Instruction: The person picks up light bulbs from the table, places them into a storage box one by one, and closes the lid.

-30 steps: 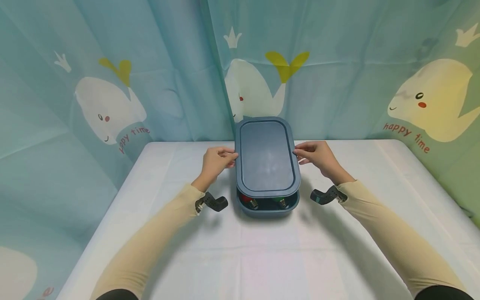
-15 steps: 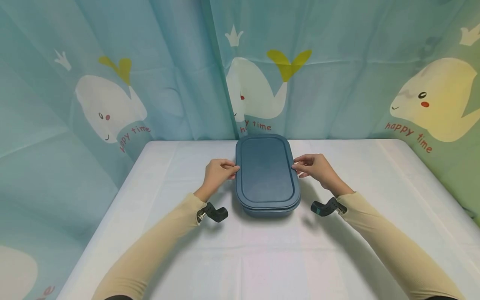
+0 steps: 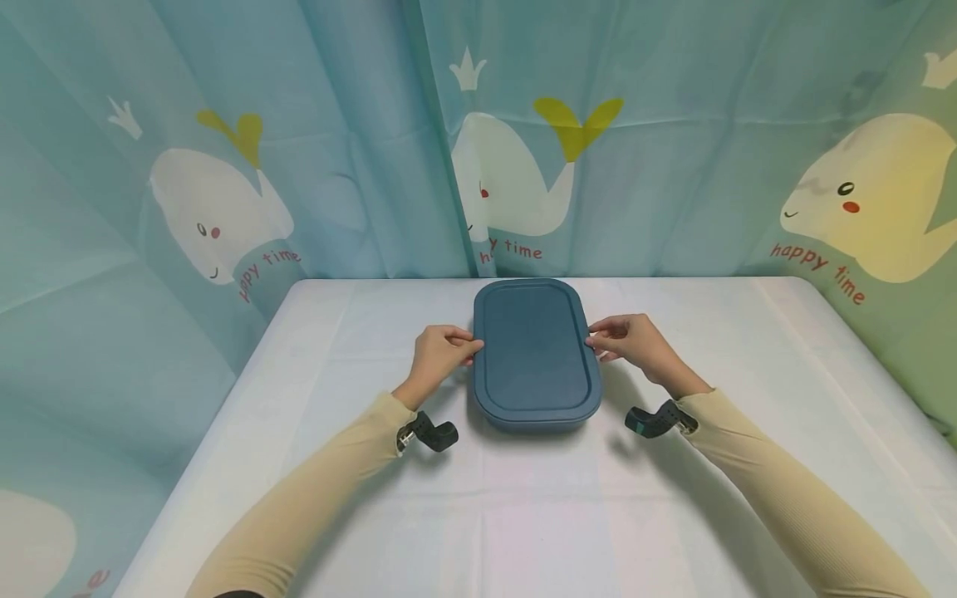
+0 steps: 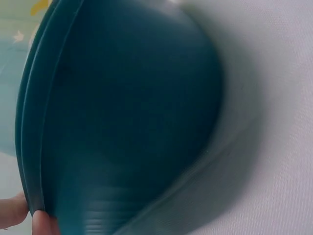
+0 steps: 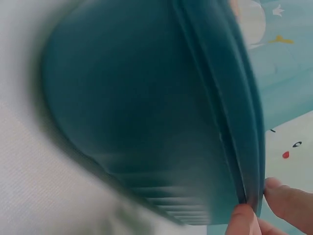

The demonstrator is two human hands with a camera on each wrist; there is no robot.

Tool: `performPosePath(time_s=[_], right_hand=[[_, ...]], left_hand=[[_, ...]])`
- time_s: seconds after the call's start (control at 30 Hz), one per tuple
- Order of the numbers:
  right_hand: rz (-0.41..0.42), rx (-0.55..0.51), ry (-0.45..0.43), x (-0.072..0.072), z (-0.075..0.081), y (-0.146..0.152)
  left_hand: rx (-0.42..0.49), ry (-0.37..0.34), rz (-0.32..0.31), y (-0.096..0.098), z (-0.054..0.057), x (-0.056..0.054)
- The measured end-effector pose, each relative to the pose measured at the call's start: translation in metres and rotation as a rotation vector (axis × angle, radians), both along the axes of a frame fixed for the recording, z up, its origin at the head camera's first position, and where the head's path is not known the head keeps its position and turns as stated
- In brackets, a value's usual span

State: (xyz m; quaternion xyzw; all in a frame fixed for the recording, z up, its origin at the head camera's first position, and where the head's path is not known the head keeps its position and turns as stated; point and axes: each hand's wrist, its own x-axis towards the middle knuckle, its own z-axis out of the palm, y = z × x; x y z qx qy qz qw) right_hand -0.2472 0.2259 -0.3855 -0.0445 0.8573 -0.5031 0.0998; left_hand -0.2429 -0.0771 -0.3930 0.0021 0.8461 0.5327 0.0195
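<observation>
A blue-grey lid (image 3: 534, 349) lies flat over a matching rectangular storage box (image 3: 542, 426) towards the back of the table. At the lid's left edge my left hand (image 3: 439, 357) pinches the rim between thumb and fingers. Opposite it, my right hand (image 3: 637, 342) pinches the right rim the same way. Both wrist views show the lid's rim (image 4: 30, 122) along the top of the box wall (image 5: 132, 98), with fingertips (image 5: 243, 218) above and below that rim. Whatever the box holds is hidden under the lid.
A white cloth covers the table (image 3: 478, 531). Behind it hangs a blue-green curtain (image 3: 359, 166) printed with whales, close to the back edge. Dark wrist cameras (image 3: 435, 433) stick out from both cuffs beside the box.
Both hands have brought the lid down and towards me onto the box. The front gap, where red and green things showed inside, is now covered. Both hands keep their hold on the rim.
</observation>
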Motion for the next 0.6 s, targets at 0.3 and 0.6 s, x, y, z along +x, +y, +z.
performPosePath(time_s=[0.3, 0.6], right_hand=[[-0.003, -0.048, -0.029, 0.0000, -0.0021, -0.0010], [-0.006, -0.066, -0.043, -0.0003, -0.0024, -0.0023]], left_hand=[[-0.003, -0.022, 0.012, 0.0001, 0.0005, 0.0006], [0.042, -0.069, 0.013, -0.0002, -0.0019, -0.0018]])
